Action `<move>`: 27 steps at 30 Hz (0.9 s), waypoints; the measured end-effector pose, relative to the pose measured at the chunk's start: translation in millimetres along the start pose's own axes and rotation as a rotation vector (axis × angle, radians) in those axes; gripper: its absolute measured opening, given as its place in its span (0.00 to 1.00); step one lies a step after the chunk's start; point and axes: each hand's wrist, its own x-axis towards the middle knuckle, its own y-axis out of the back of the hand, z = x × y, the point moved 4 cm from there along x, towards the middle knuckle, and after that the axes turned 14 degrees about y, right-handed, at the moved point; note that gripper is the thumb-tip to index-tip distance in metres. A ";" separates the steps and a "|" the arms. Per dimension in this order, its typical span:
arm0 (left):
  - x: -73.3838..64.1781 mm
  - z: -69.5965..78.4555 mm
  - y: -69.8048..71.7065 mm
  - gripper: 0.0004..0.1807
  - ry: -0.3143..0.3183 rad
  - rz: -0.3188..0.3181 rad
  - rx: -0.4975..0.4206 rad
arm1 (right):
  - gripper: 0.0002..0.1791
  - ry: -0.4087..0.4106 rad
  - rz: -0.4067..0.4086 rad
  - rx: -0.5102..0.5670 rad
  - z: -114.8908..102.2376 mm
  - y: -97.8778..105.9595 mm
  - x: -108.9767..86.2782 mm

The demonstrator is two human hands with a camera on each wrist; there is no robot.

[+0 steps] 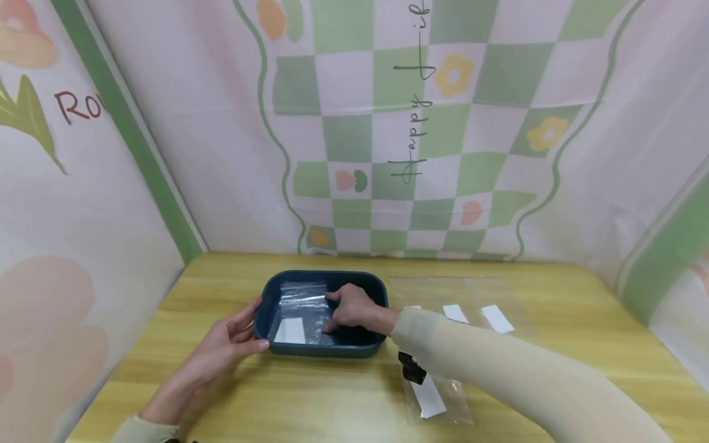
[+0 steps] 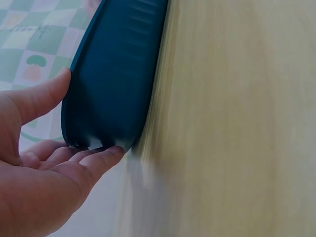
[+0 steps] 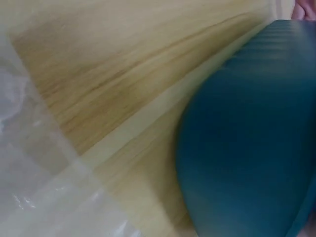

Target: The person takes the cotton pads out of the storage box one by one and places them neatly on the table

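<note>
Left hand (image 1: 224,341), lower left: grips tub (image 1: 327,351), best held steady. Right hand (image 1: 357,307), lower centre: thumb, forefinger apart at bag (image 1: 307,311); smooth flat.

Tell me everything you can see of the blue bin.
The blue bin is dark, open-topped and oblong with rounded corners, and looks like smooth plastic; the wrist views show faint ridges on its outer walls. It stands upright on the wood-look table. Clear zip bagging with a white slip lies in its left part. The left hand holds its left end; the right hand reaches inside, partly hiding the right of its interior.
</note>
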 end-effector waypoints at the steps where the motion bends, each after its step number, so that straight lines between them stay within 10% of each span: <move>1: -0.1 0.5 0.3 0.50 0.001 0.002 0.002 | 0.41 0.004 0.000 -0.019 -0.2 0.1 0.5; 27: -0.6 -0.2 0.2 0.50 0.010 -0.011 -0.006 | 0.12 -0.039 0.137 0.145 0.9 -2.3 -4.4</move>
